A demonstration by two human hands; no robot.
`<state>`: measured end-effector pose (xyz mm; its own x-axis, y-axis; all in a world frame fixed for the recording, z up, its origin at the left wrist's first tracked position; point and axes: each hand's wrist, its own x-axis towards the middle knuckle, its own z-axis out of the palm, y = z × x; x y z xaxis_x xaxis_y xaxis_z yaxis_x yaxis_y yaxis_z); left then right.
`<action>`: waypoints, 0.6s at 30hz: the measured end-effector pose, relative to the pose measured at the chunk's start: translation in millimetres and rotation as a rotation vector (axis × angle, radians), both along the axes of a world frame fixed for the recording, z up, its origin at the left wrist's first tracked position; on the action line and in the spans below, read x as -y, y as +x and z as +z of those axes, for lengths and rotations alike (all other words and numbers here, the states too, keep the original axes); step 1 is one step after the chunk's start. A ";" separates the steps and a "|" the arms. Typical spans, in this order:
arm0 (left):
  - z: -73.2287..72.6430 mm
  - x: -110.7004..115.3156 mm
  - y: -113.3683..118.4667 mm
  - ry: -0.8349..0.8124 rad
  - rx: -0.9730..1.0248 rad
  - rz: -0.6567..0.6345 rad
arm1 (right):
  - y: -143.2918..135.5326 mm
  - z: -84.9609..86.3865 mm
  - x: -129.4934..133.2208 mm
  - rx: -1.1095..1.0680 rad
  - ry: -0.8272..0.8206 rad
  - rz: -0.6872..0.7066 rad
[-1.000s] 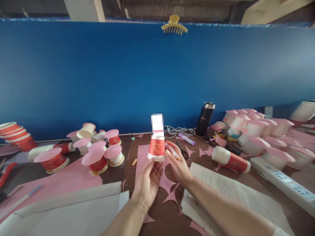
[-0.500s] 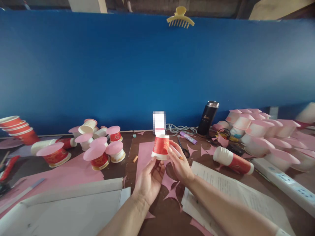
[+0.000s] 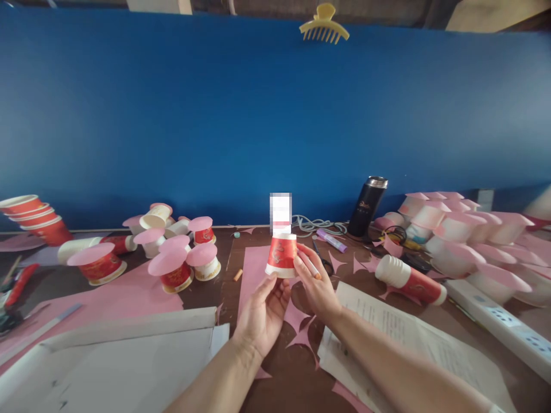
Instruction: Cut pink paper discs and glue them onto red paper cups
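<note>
Left hand (image 3: 262, 321), palm turned up, grips the lower rim of a red-and-white paper cup (image 3: 282, 255) from below, while the right hand (image 3: 321, 292) steadies its side and clasps a slim white stick with an orange end (image 3: 313, 270). The cup, upside down above the brown tabletop (image 3: 284, 381), has just turned between the fingers: a curling motif now faces the camera in place of gold lettering, bringing another stretch of the wall within reach. Nearest are a shallow white box (image 3: 120, 367) on the left and printed sheets (image 3: 400, 338) on the right, with pointed pink paper scraps (image 3: 302, 338) between them and a pink sheet (image 3: 253, 264) beneath the raised cup. Beyond lie a white power strip (image 3: 499, 315), a nested stack of cups (image 3: 413, 281) on its side, dark-handled scissors (image 3: 328, 265) and a purple tube (image 3: 331, 241). Red cups topped with pink discs (image 3: 176, 278) gather to the left; pale cups with pink tops (image 3: 460, 228) crowd the right. A coiled cable (image 3: 318, 226) lies beside a black flask (image 3: 367, 209), before a blue panel (image 3: 193, 115) bearing a yellow claw clip (image 3: 325, 24) at its upper edge. A pixelated patch obscures whatever is directly above the cup.
</note>
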<state>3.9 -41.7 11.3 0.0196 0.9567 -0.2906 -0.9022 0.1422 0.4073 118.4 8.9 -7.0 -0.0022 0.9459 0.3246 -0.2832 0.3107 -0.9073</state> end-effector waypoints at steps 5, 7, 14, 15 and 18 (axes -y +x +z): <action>-5.2 -5.5 -2.9 0.021 -0.079 0.084 | 8.2 6.4 12.4 0.314 0.282 -0.212; -6.5 -7.0 -3.2 0.017 -0.102 0.100 | 10.2 9.2 20.8 0.434 0.442 -0.249; -8.7 -7.9 -1.8 0.085 -0.137 0.111 | 12.0 20.9 36.0 0.645 0.680 -0.142; -10.0 -8.2 -1.8 0.091 -0.149 0.118 | 12.3 22.1 35.5 0.660 0.698 -0.150; -13.5 -8.8 -1.9 0.099 -0.182 0.129 | 12.9 23.9 33.4 0.692 0.725 -0.181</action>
<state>2.0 -32.9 -2.2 -0.1488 0.9717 -0.1832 -0.8205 -0.0180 0.5713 131.3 -24.6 17.0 -0.2837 0.5264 0.8015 0.3380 0.8371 -0.4301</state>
